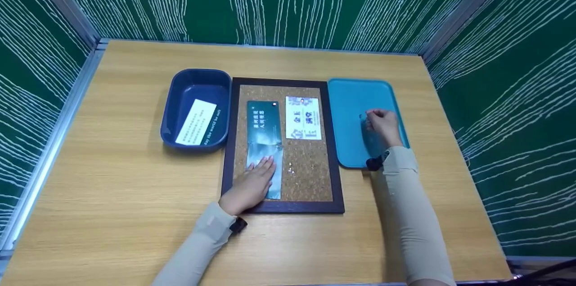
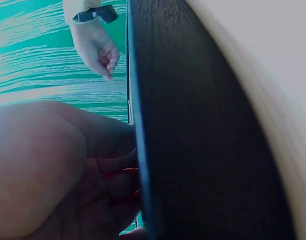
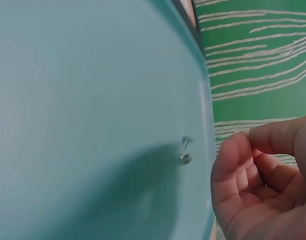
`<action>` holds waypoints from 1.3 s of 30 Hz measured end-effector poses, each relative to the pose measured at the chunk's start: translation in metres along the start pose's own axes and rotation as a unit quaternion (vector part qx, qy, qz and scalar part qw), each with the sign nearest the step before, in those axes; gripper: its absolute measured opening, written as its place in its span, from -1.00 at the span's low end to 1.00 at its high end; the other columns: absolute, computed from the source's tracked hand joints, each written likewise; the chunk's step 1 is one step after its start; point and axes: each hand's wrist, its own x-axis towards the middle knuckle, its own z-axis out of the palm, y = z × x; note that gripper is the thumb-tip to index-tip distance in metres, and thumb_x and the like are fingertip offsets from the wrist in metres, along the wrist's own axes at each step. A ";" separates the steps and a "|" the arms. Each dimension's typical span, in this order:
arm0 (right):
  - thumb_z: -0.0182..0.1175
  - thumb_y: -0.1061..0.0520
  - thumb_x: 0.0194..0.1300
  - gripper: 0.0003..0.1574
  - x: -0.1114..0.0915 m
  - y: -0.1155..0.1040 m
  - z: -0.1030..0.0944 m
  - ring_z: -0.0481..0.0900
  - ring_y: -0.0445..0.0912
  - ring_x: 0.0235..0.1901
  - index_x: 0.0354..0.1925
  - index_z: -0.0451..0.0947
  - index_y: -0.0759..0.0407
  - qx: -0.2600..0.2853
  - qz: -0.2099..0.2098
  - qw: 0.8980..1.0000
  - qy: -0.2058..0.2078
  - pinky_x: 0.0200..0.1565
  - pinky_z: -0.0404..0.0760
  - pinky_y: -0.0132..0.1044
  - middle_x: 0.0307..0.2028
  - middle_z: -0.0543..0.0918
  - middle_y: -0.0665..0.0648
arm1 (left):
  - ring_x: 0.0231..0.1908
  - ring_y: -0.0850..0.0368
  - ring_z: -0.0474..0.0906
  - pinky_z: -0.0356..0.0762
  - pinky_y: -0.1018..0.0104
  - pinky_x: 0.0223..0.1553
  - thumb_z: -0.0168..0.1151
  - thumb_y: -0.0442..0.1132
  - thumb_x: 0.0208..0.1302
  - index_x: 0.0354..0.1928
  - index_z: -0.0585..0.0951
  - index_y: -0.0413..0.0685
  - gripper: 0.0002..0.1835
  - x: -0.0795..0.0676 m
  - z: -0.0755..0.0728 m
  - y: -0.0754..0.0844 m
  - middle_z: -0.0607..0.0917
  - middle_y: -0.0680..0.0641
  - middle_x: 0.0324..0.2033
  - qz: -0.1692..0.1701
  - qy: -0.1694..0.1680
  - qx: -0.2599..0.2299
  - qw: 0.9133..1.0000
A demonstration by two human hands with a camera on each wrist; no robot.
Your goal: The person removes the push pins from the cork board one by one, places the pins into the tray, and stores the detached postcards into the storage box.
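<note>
My left hand (image 1: 253,183) lies with straight fingers on the lower part of a long green printed paper strip (image 1: 264,119), which rests on a framed corkboard (image 1: 306,187). A small tack (image 1: 274,104) sits at the strip's top right corner. My right hand (image 1: 384,125) is over a turquoise tray (image 1: 355,97), its thumb and forefinger meeting at the tips; I cannot tell whether they pinch something. In the right wrist view a metal-headed pin (image 3: 186,159) lies on the tray beside the fingers. Beside the strip, a white card (image 1: 303,118) has a red tack near its top edge.
A dark blue bin (image 1: 198,80) adjoins the board's left side and holds a white and dark printed card (image 1: 196,122). Small shiny pieces (image 1: 291,169) lie on the cork below the white card. Green panels with white streaks enclose the wooden table (image 1: 112,178).
</note>
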 end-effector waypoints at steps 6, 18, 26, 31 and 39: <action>-0.01 0.00 0.45 -0.46 -0.008 -0.011 0.011 0.64 -0.04 -0.13 0.17 0.45 0.37 0.024 -0.033 0.998 -0.038 -0.06 0.67 -0.30 -0.01 0.56 0.30 | 0.49 0.00 -0.04 -0.04 -0.02 0.48 -0.17 -0.13 0.52 0.47 0.14 -0.13 -0.45 0.001 0.001 -0.001 0.07 -0.08 0.49 0.001 -0.001 0.008 1.000; 0.07 -0.08 0.42 -0.35 -0.029 -0.034 0.039 0.54 0.12 0.12 0.27 0.33 0.33 0.077 -0.029 0.985 -0.154 0.17 0.56 -0.16 0.18 0.48 0.38 | 0.48 -0.02 0.00 -0.01 -0.03 0.47 -0.15 -0.14 0.51 0.46 0.15 -0.15 -0.45 0.002 0.003 -0.001 0.09 -0.11 0.48 0.007 0.003 0.024 1.000; 0.08 -0.06 0.42 -0.33 -0.040 -0.039 0.061 0.55 0.06 0.11 0.31 0.28 0.31 0.106 0.003 0.969 -0.221 0.13 0.58 -0.25 0.22 0.44 0.37 | 0.48 0.00 -0.02 -0.03 -0.02 0.47 -0.16 -0.14 0.51 0.46 0.14 -0.13 -0.45 0.002 0.005 -0.003 0.08 -0.09 0.48 0.005 0.003 0.019 1.000; 0.00 0.08 0.47 -0.42 -0.046 -0.039 0.073 0.58 0.03 0.08 0.31 0.28 0.39 0.126 0.011 0.960 -0.248 0.15 0.58 -0.22 0.19 0.46 0.38 | 0.49 0.01 -0.03 -0.04 -0.01 0.48 -0.16 -0.13 0.52 0.47 0.14 -0.12 -0.45 0.002 0.005 -0.003 0.07 -0.08 0.49 0.002 0.002 0.016 1.000; 0.00 0.15 0.45 -0.47 -0.055 -0.035 0.096 0.67 -0.05 -0.04 0.25 0.31 0.44 0.148 0.032 0.949 -0.277 0.06 0.63 -0.24 0.08 0.57 0.34 | 0.48 -0.02 -0.01 0.00 -0.04 0.46 -0.16 -0.14 0.52 0.45 0.16 -0.16 -0.45 0.002 0.003 -0.002 0.10 -0.12 0.48 0.006 0.003 0.014 1.000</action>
